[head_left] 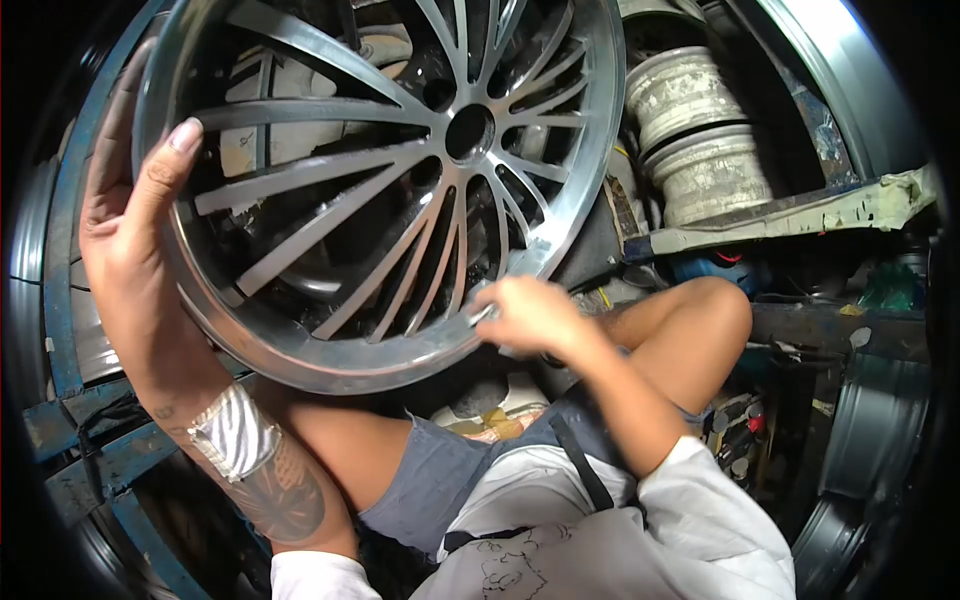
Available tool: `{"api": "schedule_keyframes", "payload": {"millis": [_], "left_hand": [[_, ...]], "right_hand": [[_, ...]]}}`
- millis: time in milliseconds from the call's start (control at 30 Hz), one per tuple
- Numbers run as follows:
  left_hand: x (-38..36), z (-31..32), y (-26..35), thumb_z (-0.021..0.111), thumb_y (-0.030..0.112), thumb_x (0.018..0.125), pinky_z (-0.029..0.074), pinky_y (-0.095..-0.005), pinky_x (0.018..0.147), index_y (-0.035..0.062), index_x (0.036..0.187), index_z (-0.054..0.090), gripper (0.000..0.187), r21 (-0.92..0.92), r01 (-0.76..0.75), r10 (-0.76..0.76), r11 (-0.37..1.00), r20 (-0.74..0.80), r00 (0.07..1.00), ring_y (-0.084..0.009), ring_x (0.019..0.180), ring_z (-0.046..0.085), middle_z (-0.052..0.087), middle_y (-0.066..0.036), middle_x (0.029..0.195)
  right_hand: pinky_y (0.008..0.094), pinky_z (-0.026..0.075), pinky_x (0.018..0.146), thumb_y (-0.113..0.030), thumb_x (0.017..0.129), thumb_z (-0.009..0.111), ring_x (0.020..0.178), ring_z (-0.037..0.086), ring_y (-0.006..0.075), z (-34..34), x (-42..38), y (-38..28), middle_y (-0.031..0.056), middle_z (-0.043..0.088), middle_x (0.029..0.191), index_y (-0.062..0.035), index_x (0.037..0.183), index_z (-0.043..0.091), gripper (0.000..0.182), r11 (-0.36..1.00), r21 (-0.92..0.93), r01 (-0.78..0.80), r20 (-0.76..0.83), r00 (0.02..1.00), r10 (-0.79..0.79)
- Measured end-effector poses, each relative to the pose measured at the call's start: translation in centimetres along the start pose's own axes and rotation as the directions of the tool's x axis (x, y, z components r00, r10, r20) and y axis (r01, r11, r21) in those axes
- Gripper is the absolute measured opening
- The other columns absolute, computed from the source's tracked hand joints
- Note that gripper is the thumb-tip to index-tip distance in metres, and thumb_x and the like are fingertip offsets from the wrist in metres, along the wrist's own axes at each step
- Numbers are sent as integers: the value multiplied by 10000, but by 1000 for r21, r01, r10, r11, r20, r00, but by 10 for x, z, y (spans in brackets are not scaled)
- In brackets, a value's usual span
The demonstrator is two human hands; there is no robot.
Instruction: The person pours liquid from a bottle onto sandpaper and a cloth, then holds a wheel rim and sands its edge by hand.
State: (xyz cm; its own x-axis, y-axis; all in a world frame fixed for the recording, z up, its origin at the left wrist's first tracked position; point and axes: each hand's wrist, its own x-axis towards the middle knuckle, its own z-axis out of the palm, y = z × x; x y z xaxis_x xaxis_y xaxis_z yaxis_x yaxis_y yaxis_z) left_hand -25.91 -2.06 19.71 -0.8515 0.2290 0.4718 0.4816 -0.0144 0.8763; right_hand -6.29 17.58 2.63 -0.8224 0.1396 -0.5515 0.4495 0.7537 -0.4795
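Observation:
A large grey multi-spoke alloy wheel [340, 362] is tilted up in front of me, above my lap, its round centre hole to the right of the middle. My left hand [135, 215] holds the wheel's left edge, thumb over the lip and fingers along the outer side. At the lower right of the rim is my right hand [530, 318], slightly blurred, with its fingers curled close to the metal. Something small and greyish shows at those fingertips, but I cannot make out what it is. The wheel's far side is cut off by the frame.
Two stacked, paint-spattered wheels [690, 100] stand at the upper right behind a pale-edged shelf [790, 215]. Blue metal framing [70, 290] runs down the left. More wheels [880, 420] sit at the lower right. My bent knee [715, 310] is beside my right arm.

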Motion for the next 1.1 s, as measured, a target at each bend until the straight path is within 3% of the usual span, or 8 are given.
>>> {"api": "schedule_keyframes", "payload": {"millis": [200, 267, 400, 533, 667, 733, 833, 1100], "left_hand": [[4, -8, -5, 746, 88, 919, 533, -344, 1035, -32, 1398, 606, 513, -16, 108, -109, 994, -13, 994, -213, 1131, 706, 726, -149, 1229], [8, -16, -10, 746, 91, 924, 538, -339, 1024, -45, 1408, 588, 527, -25, 188, -189, 982, -18, 982, -203, 1101, 710, 728, -148, 1198], [14, -38, -24, 714, 100, 950, 521, -312, 1012, -84, 1392, 572, 499, -18, 192, -191, 981, 49, 980, -181, 1104, 690, 703, -149, 1223], [20, -82, -52, 676, 111, 980, 529, -297, 979, -22, 1354, 611, 403, -18, 229, -228, 973, 30, 973, -177, 1104, 681, 695, -139, 1204], [18, -107, -67, 612, 147, 1029, 548, -328, 986, -13, 1325, 611, 336, -60, 269, -270, 961, -4, 963, -194, 1133, 677, 678, -125, 1266], [16, -105, -67, 609, 154, 1030, 556, -342, 990, -10, 1332, 600, 344, -98, 262, -266, 960, -35, 963, -207, 1137, 680, 680, -130, 1267], [16, -106, -66, 612, 157, 1026, 560, -359, 988, -10, 1320, 598, 339, -144, 278, -277, 950, 24, 960, -220, 1143, 681, 678, -152, 1278], [17, -88, -62, 581, 135, 1048, 553, -347, 1004, -22, 1401, 541, 388, -93, 155, -152, 984, 30, 988, -226, 1181, 668, 666, -158, 1308]], "right_hand": [[475, 571, 932, -293, 826, 688, 996, 737, 372, 7, -11, -21, 191, 764, 1028, -137, 1122, 785, 349, 998, -63, -10, -38, 999, 7], [461, 566, 929, -324, 830, 698, 1005, 729, 389, 13, 1, 21, 205, 761, 1026, -125, 1157, 778, 391, 976, 176, 129, -70, 991, -118], [327, 543, 912, -222, 924, 718, 1012, 734, 185, -44, -34, 55, 165, 777, 1112, -48, 1235, 741, 358, 801, 529, 280, -229, 956, -183], [351, 561, 829, -219, 911, 716, 905, 757, 244, -112, -55, 61, 183, 774, 1066, -94, 1252, 743, 365, 916, 360, 179, -55, 984, -170], [378, 574, 860, -207, 908, 714, 912, 762, 277, -100, -34, 77, 171, 777, 1033, -83, 1225, 748, 342, 932, 172, 318, 105, 935, -339], [433, 584, 819, -343, 901, 688, 866, 733, 382, -81, -38, 65, 192, 763, 961, -162, 1220, 759, 374, 926, 124, 355, 131, 920, -370], [484, 574, 913, -296, 867, 674, 957, 739, 368, -63, -45, 60, 176, 771, 1021, -185, 1220, 760, 380, 965, 19, 263, 331, 909, -255], [508, 576, 832, -263, 885, 680, 861, 736, 393, -64, -50, 52, 195, 754, 869, -180, 1251, 737, 380, 975, -75, 211, 161, 967, -197]]}}
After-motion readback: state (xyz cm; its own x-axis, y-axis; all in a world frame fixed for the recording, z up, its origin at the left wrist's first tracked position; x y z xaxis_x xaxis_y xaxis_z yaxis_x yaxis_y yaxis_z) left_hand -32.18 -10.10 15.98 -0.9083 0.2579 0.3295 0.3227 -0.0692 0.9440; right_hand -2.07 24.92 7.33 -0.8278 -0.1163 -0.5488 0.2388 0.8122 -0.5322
